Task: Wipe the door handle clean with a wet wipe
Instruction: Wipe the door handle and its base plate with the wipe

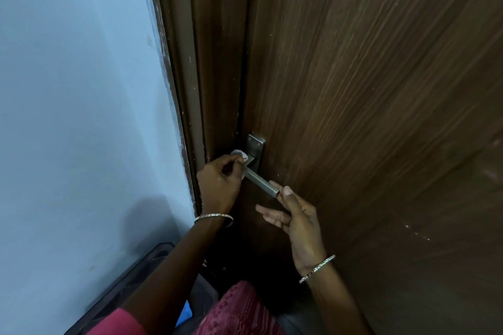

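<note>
A square silver lever door handle [260, 181] juts from a steel backplate [256, 147] on the dark brown wooden door [367, 90]. My left hand [220, 185] is closed on a small white wet wipe [239, 155], pressed against the lever's base near the backplate. My right hand [298, 219] pinches the lever's free end between thumb and forefinger, with the other fingers spread out to the left. Most of the wipe is hidden inside my left fist.
A brown door frame [196, 76] runs along the door's left edge, beside a pale blue wall [81, 117]. A dark container's rim [141, 266] stands against the wall at lower left. Pink clothing [234, 313] fills the bottom centre.
</note>
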### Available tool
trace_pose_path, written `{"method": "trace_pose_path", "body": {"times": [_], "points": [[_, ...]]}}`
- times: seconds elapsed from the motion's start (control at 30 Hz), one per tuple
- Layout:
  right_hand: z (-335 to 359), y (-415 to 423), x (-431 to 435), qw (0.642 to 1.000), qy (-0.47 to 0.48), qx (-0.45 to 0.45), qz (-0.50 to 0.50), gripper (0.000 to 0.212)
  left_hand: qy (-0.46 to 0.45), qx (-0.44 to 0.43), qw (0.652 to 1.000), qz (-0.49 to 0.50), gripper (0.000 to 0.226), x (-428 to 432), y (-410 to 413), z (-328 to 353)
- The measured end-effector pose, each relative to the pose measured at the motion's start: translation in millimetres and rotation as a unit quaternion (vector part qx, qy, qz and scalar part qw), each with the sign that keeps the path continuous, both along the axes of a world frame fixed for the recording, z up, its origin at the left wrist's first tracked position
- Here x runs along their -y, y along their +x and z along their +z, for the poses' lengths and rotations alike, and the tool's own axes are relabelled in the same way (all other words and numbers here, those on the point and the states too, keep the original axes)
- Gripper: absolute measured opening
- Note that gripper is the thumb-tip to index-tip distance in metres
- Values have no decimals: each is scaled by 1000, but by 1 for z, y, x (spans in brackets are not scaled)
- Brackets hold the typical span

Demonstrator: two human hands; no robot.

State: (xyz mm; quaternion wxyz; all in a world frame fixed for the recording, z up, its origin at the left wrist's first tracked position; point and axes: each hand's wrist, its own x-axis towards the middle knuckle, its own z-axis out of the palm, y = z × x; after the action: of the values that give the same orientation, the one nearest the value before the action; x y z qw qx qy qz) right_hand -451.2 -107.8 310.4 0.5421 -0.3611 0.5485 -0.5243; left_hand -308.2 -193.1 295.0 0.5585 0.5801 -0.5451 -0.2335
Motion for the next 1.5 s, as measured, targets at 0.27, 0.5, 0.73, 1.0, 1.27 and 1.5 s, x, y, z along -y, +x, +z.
{"method": "trace_pose_path", "body": {"times": [0.27,0.5,0.73,1.0,1.27,1.5], "points": [[0,-1,1,1000,4,-1,0,37,-12,-19,1000,20,12,-11,5,6],[0,-3,1,1000,9,-2,-2,36,50,-142,983,101,22,-13,-16,13],[-1,-4,1,1000,13,1,2,36,250,-466,846,69,26,8,-18,9],[0,-2,-3,999,15,-10,30,38,320,-529,786,-17,51,7,-10,11],[4,-5,-5,999,14,-15,50,38,366,-502,782,-50,39,-4,-11,16],[4,-11,-5,998,17,-17,62,37,182,-376,907,54,13,-9,-7,6]]}}
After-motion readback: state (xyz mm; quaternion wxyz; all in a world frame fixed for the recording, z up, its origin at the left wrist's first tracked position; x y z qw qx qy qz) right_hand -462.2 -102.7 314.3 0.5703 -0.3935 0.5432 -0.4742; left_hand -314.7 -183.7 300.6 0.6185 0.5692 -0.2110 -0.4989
